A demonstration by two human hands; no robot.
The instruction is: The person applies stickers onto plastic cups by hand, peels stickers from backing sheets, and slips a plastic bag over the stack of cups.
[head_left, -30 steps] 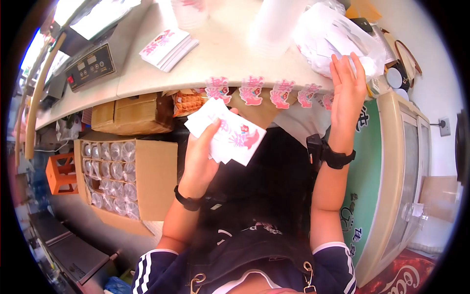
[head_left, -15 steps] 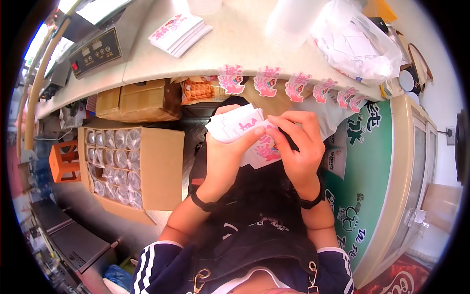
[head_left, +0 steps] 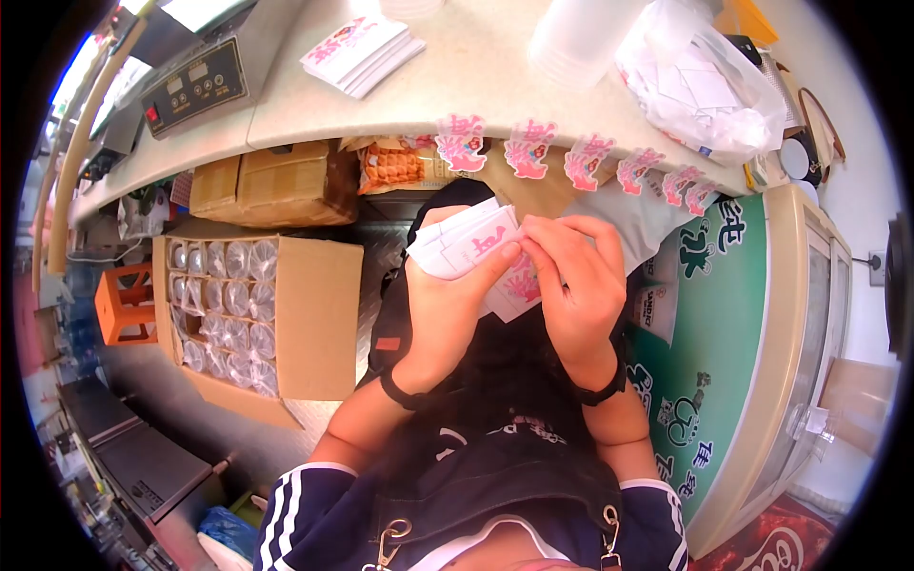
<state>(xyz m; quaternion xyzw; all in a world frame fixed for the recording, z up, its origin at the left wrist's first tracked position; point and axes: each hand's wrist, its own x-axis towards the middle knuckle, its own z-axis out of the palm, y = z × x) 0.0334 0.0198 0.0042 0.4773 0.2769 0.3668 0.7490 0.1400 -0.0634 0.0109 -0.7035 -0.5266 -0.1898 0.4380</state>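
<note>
My left hand [head_left: 446, 309] is closed around a stack of white sticker sheets [head_left: 457, 246] with pink printing, its thumb pressed on the top. My right hand [head_left: 583, 285] pinches with thumb and forefinger at the right edge of a sticker sheet [head_left: 517, 288] in the same bundle. Its fingertips partly cover that spot, so I cannot tell whether a sticker is lifting off. Above my hands, a row of pink cut-out stickers [head_left: 461, 145] hangs along the front edge of the counter [head_left: 362, 133].
On the counter lie another pile of printed sheets [head_left: 357, 59], clear plastic cups [head_left: 574, 43] and a white bag [head_left: 700, 90] of paper scraps. A carton [head_left: 322, 319] of wrapped cups stands at left by an orange stool [head_left: 124, 305]. A green-sided freezer [head_left: 714, 352] is at right.
My right fingers have drawn closer together at the sheet's edge, and the lower sheets sit more tightly under my hands. The whole view has shifted slightly.
</note>
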